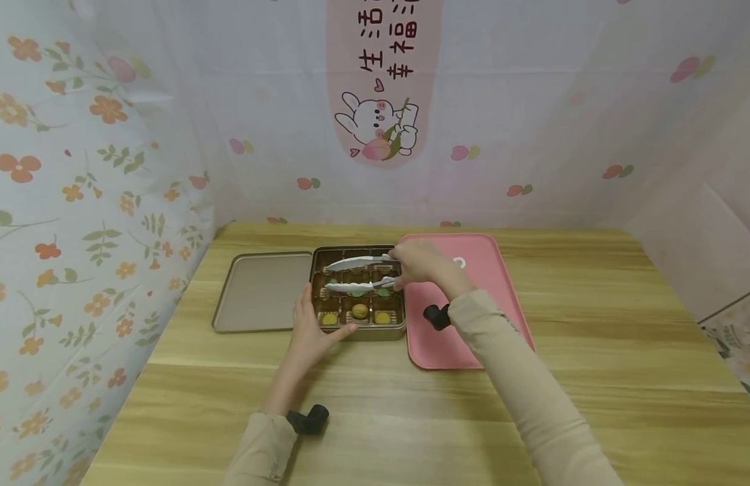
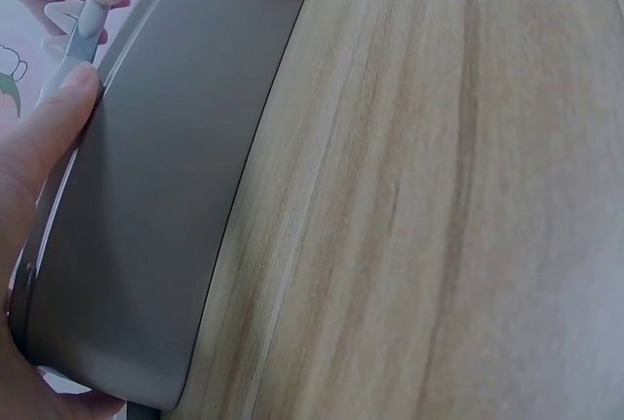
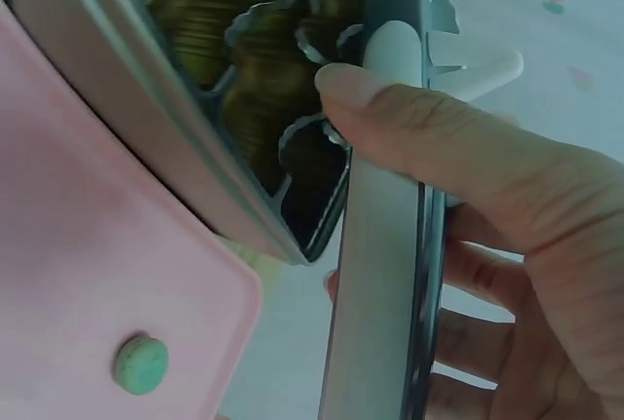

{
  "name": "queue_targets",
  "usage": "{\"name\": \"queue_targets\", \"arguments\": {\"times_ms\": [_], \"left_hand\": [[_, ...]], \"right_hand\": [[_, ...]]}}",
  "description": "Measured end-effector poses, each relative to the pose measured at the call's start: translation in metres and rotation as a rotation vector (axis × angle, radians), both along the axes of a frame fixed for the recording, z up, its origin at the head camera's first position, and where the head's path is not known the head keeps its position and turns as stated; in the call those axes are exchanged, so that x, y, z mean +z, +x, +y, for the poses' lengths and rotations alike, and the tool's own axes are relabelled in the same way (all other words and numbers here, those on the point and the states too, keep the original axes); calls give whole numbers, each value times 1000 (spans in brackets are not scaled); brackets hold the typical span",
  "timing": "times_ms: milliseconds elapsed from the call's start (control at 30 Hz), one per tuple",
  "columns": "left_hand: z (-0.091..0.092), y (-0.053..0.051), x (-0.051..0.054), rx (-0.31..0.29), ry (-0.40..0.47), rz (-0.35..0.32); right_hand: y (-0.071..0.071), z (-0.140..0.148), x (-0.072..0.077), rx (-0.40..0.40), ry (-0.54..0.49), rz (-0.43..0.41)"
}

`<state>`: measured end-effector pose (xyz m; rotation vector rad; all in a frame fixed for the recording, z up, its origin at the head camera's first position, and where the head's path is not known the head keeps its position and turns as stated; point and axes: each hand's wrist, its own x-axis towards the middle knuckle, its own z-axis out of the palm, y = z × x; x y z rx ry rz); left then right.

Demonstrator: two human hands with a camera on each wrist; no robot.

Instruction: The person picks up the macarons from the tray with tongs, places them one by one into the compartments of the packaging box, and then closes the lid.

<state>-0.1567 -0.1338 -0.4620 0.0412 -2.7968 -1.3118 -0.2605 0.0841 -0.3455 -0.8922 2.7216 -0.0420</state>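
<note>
White-and-grey tongs with long slim arms (image 1: 358, 261) are held by the right hand (image 1: 420, 260) at upper centre of the head frame; handle pinched, thumb laid along one arm, fingers curled behind. Tong arms are parted; nothing is seen between them. They lie above a brownish-grey, rectangular, compartmented tin (image 1: 375, 334).

The tin's lower-left corner is steadied by the left hand (image 1: 308, 331), thumb and fingers spread wide, thumb on the near rim.

Small round yellow pieces (image 1: 360, 311) are seen in the tin's lowest row; small round green pieces (image 1: 383, 292), partly hidden by the tongs, in the middle row. One loose round green piece (image 3: 141, 363) is seen at lower left of the right wrist frame, on a rounded-corner pink tray (image 1: 484, 253).

Handling, as judged: pieces light, possibly crumbly; best taken at opposite sides, with little pressure. Whether firm or soft cannot be told. Tongs probably light and springy; a grip well back from the tips is suited. Tin likely stiff, thin-walled and smooth, easily slid if nudged; best braced at wall or corner, as here.
</note>
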Motion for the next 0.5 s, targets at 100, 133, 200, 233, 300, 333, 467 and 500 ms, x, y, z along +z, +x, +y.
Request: {"name": "queue_targets", "arguments": {"times_ms": [100, 133, 200, 233, 300, 333, 467, 500], "left_hand": [[-1, 0, -1, 1, -2, 10], [-1, 0, -1, 2, -4, 10], [-1, -1, -1, 1, -7, 7], [-1, -1, -1, 2, -9, 3], [-1, 0, -1, 0, -8, -1], [-1, 0, -1, 1, -5, -2], [0, 0, -1, -4, -4, -2], [0, 0, -1, -3, -4, -4]], "right_hand": [[1, 1, -2, -19, -22, -6], [1, 3, -3, -32, -44, -22], [0, 9, -4, -58, -99, -58], [-1, 13, -5, -71, -121, -69], [-2, 23, -6, -112, -173, -107], [-3, 29, -7, -136, -203, -127], [-7, 60, -11, -208, -256, -115], [-8, 68, -12, -223, -254, -90]]}}
